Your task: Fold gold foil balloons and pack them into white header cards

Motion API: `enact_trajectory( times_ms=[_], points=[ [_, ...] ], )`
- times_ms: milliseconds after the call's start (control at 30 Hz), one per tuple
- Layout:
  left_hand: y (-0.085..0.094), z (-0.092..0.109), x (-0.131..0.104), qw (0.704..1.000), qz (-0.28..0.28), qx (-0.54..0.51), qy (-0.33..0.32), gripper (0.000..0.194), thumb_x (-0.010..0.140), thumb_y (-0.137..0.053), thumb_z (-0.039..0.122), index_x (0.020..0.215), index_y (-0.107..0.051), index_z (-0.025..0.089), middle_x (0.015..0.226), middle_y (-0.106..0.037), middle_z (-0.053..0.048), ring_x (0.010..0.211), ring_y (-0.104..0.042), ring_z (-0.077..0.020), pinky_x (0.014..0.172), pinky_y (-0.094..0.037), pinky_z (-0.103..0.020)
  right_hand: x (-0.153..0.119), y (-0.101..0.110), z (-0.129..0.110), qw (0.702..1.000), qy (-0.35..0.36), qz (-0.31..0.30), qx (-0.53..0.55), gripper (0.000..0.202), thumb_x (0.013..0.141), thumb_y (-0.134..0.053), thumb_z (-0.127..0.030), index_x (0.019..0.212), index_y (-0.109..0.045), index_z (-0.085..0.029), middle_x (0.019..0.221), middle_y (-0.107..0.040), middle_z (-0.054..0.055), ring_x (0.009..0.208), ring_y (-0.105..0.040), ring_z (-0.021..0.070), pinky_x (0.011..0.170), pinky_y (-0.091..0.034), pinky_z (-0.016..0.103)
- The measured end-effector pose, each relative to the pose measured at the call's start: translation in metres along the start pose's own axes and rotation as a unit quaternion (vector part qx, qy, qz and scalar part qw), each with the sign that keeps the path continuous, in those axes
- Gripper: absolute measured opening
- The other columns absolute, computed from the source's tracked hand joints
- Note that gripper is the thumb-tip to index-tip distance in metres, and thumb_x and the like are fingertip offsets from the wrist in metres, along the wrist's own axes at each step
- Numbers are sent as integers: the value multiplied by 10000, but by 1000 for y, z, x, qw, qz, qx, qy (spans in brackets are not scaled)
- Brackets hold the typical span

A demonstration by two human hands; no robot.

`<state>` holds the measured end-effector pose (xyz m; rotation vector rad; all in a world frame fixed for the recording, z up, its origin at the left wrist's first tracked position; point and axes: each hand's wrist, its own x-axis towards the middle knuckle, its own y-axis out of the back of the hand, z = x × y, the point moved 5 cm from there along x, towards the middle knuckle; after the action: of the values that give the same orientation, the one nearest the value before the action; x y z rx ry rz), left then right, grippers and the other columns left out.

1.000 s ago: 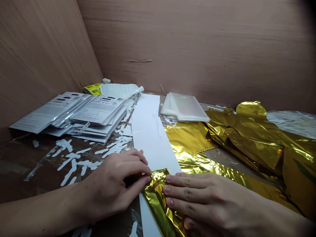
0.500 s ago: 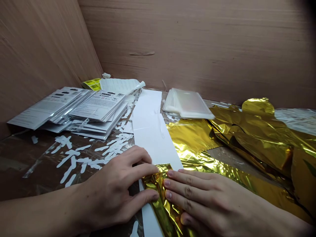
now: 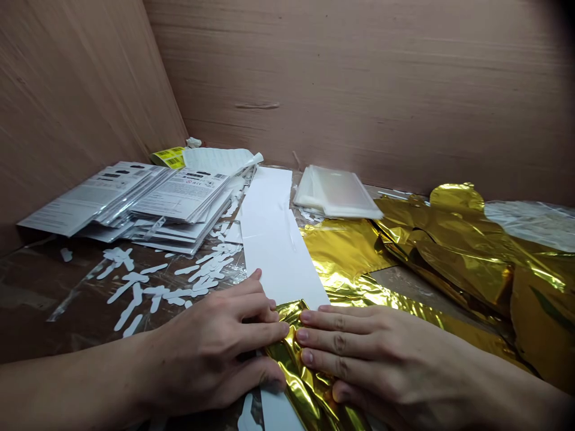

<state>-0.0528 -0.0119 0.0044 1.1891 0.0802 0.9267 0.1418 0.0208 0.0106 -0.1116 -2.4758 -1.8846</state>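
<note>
A folded strip of shiny gold foil (image 3: 302,383) lies over a white card strip (image 3: 281,251) in front of me, creased along its length. My right hand (image 3: 377,353) rests flat on the foil, with fingers straight and close together. At the foil's left edge is my left hand (image 3: 233,344). Its index finger touches the foil near the far end, and its thumb is lower and apart from it. The other left fingers are bent. Foil under the right palm is hidden.
Stacks of printed header cards in clear sleeves (image 3: 179,194) sit at the left, with white paper pieces (image 3: 209,269) scattered nearby. Clear bags (image 3: 345,194) lie behind the foil. More gold foil (image 3: 449,239) spreads to the right. Wooden panels (image 3: 336,78) rise behind and left.
My left hand has shifted slightly down, and its bent fingers have moved. My right hand stays flat on the foil. The view has tilted and shifted a little.
</note>
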Motion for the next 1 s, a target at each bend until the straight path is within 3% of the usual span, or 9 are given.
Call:
enact_trajectory(
  times_ms=[100, 233, 367, 500, 600, 867, 1000],
  points=[
    [1, 3, 2, 1000, 13, 3, -16, 221, 941, -695, 251, 1147, -667, 175, 900, -707, -15, 816, -680, -159, 1214, -362, -495, 0, 0, 0, 1000, 3, 4, 5, 454, 1046, -516, -254, 1472, -533, -101, 1497, -539, 99, 1463, -417, 213, 1258, -322, 365],
    [1, 4, 1, 1000, 17, 15, -8, 245, 937, -691, 269, 1172, -671, 202, 1002, -730, -43, 857, -704, -181, 1211, -380, -501, 1, 2, 0, 1000, 8, 14, 2, 457, 1036, -525, -244, 1470, -537, -100, 1492, -539, 109, 1455, -427, 220, 1250, -340, 380],
    [0, 7, 1, 999, -8, 33, -26, 391, 940, -670, 227, 1328, -623, 207, 1302, -683, -116, 1150, -673, -250, 1201, -402, -507, 2, 4, -1, 999, 25, 24, -5, 457, 1030, -519, -215, 1462, -534, -67, 1478, -550, 121, 1472, -394, 209, 1254, -330, 362],
    [-5, 9, 2, 995, -52, 61, -66, 392, 961, -621, 170, 1352, -615, 198, 1378, -670, -68, 1402, -504, -286, 1248, -298, -554, 2, 4, -1, 999, 39, 28, -5, 438, 1027, -512, -202, 1426, -562, -28, 1441, -589, 139, 1454, -424, 218, 1253, -335, 356],
    [-10, 6, 0, 992, -73, 65, -85, 377, 979, -593, 156, 1354, -609, 192, 1396, -663, -54, 1410, -506, -246, 1290, -176, -527, 1, 2, 0, 999, 47, 24, -1, 434, 1035, -493, -214, 1413, -568, -14, 1460, -570, 141, 1453, -426, 217, 1261, -321, 353],
    [-11, 12, 0, 989, -74, 81, -98, 355, 999, -554, 154, 1350, -605, 172, 1398, -650, -87, 1413, -502, -238, 1292, -147, -529, -1, 2, -1, 999, 34, 24, 0, 442, 1036, -487, -213, 1456, -541, -85, 1484, -560, 97, 1479, -385, 184, 1270, -310, 357],
    [-5, 26, 2, 981, -46, 119, -146, 341, 1008, -495, 109, 1325, -621, 112, 1368, -663, -142, 1391, -530, -252, 1269, -280, -474, -1, 0, -4, 999, 36, 22, -4, 468, 1030, -483, -197, 1484, -500, -85, 1515, -528, 99, 1497, -353, 175, 1276, -301, 363]
  ],
)
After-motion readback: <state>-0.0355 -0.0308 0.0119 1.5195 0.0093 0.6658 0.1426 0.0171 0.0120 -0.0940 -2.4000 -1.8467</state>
